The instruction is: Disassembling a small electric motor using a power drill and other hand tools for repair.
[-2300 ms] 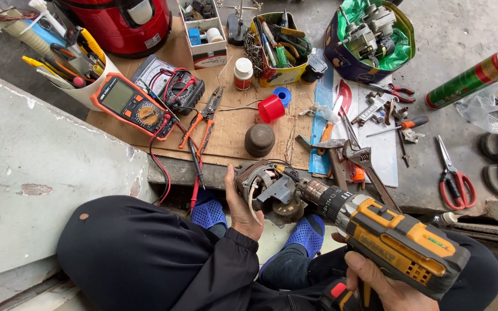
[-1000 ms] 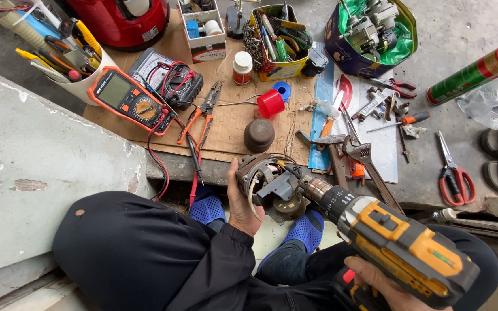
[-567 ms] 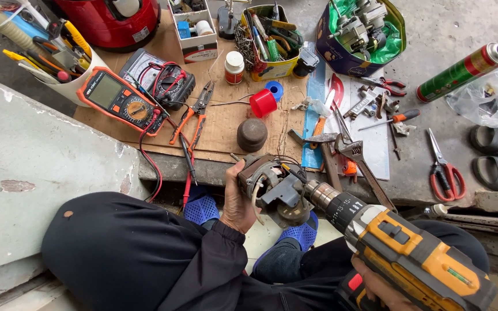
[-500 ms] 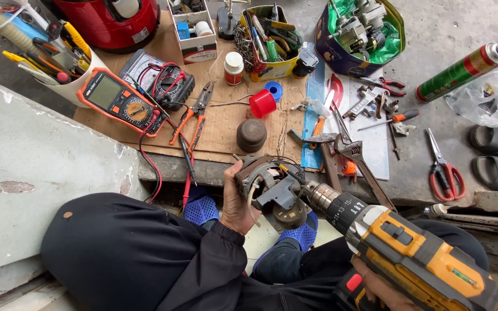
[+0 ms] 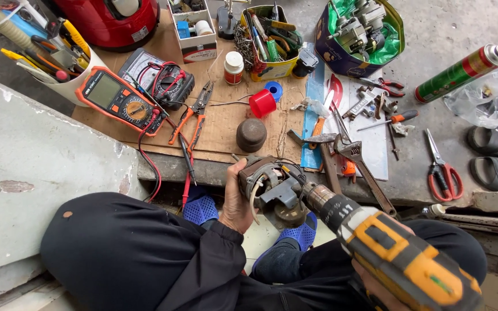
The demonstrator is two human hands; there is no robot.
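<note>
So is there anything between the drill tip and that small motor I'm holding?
Nothing visible. The drill in the right hand has its bit reaching the motor, which the left hand steadies from the side.

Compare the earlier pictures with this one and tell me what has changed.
Little changed. The cordless drill in the right hand stays pressed to the small motor, which the left hand keeps gripping; both shifted slightly in the picture as the head camera moved. The multimeter, pliers and scissors lie as before.
</note>
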